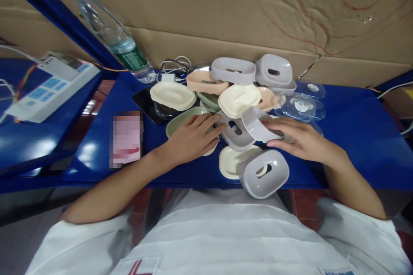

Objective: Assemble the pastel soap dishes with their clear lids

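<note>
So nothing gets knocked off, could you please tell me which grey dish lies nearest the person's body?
The grey dish at the table's front edge, partly over a cream lid; the others are farther back.

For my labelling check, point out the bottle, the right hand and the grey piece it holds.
Bottle (pixel 109 29), head view: clear body.
Right hand (pixel 301 138), head view: middle of the hand.
Grey piece (pixel 257 123), head view: its wall.

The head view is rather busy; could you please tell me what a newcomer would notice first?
Probably the heaped pale oval pieces on the blue table, where the right hand holds a grey piece. Next, perhaps, the tall green-labelled bottle at back left.
</note>
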A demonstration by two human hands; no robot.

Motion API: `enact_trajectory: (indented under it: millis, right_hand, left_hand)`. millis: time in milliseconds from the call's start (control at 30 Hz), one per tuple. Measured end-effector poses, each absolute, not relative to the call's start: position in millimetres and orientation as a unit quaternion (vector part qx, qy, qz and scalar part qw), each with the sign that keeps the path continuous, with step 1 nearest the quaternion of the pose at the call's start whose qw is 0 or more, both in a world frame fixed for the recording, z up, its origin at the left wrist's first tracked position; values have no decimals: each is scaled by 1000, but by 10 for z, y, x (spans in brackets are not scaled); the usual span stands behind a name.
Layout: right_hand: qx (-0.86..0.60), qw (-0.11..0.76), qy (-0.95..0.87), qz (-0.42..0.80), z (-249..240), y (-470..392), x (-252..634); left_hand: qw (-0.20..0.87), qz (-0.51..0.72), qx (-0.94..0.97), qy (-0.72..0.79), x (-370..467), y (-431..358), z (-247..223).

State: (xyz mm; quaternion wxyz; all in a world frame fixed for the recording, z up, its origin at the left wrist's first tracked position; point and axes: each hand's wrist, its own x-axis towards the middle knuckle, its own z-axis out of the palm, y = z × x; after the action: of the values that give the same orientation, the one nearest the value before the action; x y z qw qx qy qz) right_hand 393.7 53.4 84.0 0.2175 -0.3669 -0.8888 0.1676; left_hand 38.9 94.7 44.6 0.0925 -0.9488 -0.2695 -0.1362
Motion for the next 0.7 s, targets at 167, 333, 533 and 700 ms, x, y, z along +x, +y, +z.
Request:
enact_trajectory:
  millis: [167, 333, 533, 700]
  right_hand:
    - [-352, 266, -854, 277, 820, 679, 4027]
    - [-354, 271, -859, 252, 744, 717, 4022]
    - [-398, 296, -860, -120, 764, 630, 3944]
    - [-436, 274, -845, -142, 641, 840, 4053]
  left_hand:
    - [110, -132, -950, -259, 385, 947, 445]
    - [116, -124, -949, -265, 388, 942, 457]
    - [117, -130, -947, -269, 390, 932, 462]
    - [127, -152, -941, -274, 385, 928, 450]
